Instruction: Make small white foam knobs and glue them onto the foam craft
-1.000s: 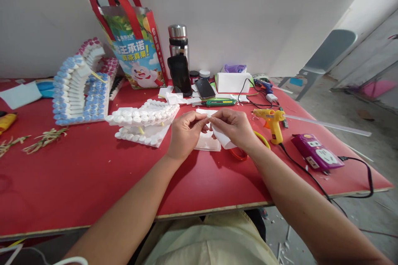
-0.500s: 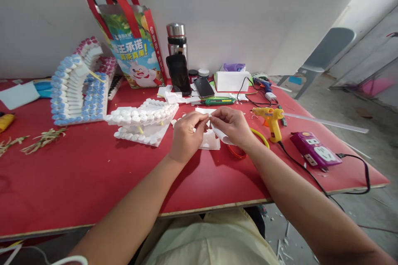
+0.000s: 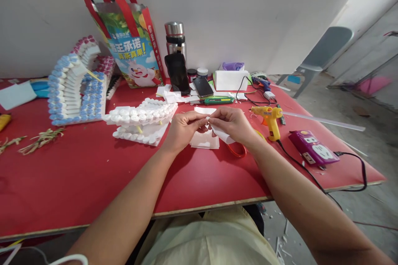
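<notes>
Both hands meet over the middle of the red table. My left hand (image 3: 184,129) pinches one end of a white paper strip (image 3: 222,134) between thumb and fingers. My right hand (image 3: 231,124) is closed on the same strip, whose loose end hangs below its fingers. Under the hands lies a stack of thin white sheets (image 3: 204,141). Left of them stands a white model built of rolled pieces (image 3: 141,116), with yellow sticks between its two tiers. Scissors with a red and yellow handle (image 3: 238,151) lie partly hidden by my right wrist.
To the right are a yellow glue gun (image 3: 270,120) with a clear glue stick and a purple power strip (image 3: 314,148) with a black cord. A green utility knife (image 3: 217,100), phone (image 3: 203,87), flask (image 3: 175,37), bag (image 3: 133,49) and blue-and-white model (image 3: 66,91) stand or lie behind.
The fingertips have shifted slightly on the paper strip, and my left hand has moved a little left, showing more of the sheet stack. The whole view has drifted slightly.
</notes>
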`<action>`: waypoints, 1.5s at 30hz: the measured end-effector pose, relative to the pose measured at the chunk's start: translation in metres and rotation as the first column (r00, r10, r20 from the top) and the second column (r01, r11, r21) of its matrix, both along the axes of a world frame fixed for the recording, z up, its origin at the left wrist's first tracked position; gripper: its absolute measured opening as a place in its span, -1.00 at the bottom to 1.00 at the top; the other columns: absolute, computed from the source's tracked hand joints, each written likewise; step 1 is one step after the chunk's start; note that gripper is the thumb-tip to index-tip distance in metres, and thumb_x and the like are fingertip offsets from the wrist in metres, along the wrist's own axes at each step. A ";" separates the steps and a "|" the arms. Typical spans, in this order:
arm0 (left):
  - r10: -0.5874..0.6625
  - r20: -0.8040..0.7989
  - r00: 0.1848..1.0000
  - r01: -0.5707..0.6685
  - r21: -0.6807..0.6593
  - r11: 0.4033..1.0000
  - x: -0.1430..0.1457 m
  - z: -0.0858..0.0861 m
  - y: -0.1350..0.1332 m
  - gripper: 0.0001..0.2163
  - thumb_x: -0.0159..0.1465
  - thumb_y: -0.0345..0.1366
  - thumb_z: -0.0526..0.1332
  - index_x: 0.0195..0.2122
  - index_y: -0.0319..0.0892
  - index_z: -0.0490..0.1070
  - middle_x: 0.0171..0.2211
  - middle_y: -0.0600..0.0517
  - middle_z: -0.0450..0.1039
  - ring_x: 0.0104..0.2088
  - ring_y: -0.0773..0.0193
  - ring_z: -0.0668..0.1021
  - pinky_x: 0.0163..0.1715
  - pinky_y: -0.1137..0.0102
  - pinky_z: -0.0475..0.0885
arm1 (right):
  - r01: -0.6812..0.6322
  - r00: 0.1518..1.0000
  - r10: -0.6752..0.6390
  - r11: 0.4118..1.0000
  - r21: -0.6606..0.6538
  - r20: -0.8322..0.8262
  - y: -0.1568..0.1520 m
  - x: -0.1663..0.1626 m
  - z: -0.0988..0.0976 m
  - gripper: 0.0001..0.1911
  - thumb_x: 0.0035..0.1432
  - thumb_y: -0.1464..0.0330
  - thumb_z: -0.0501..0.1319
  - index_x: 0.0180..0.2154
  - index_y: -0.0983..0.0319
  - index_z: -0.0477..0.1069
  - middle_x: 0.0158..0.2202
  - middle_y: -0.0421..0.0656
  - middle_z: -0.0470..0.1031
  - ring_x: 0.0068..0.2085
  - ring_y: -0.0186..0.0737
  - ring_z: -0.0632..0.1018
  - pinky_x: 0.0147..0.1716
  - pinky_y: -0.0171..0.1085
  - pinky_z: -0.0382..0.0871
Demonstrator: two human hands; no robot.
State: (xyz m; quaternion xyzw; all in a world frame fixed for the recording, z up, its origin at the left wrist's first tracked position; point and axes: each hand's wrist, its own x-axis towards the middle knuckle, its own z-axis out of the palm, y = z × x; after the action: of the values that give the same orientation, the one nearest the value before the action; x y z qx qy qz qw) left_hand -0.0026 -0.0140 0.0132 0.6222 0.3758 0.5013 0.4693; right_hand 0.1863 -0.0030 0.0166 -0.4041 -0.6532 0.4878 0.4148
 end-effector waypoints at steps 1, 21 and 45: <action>0.006 -0.009 1.000 -0.006 -0.009 1.000 0.000 0.000 0.000 -0.77 0.21 -0.11 0.41 -0.26 -0.17 0.66 -0.43 0.04 0.55 -0.43 0.32 0.58 -0.32 0.38 0.58 | 0.022 1.000 -0.023 1.000 -0.021 -0.013 0.000 0.000 0.000 -0.70 0.11 0.16 0.39 -0.36 0.26 0.46 -0.44 -0.12 0.59 -0.49 -0.20 0.60 -0.49 -0.24 0.45; 0.038 -0.206 0.978 -0.019 0.096 0.995 0.003 -0.010 0.000 -0.90 0.36 -0.24 0.23 -0.24 -0.12 0.36 -0.40 0.08 0.40 -0.36 0.30 0.48 -0.27 0.37 0.40 | 0.116 0.937 -0.217 0.932 0.344 0.272 -0.007 -0.007 0.002 -0.84 0.21 0.26 0.27 -0.37 0.19 0.40 -0.43 -0.16 0.52 -0.42 -0.23 0.48 -0.42 -0.28 0.25; 0.119 -0.037 0.992 -0.119 0.006 0.993 0.006 -0.007 0.001 -0.87 0.28 -0.27 0.30 -0.32 -0.13 0.34 -0.43 0.10 0.39 -0.41 0.33 0.42 -0.33 0.39 0.34 | 0.056 0.837 -0.311 0.867 0.495 0.450 -0.016 -0.019 0.000 -0.95 0.20 0.43 0.17 -0.35 0.20 0.34 -0.44 -0.13 0.49 -0.46 -0.23 0.43 -0.44 -0.26 0.14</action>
State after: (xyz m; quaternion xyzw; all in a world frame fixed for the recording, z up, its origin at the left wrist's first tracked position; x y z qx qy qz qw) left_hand 0.0029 -0.0127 0.0059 0.6089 0.4201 0.5172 0.4304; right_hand 0.1676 -0.0189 0.0163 -0.4713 -0.7939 0.1479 0.3546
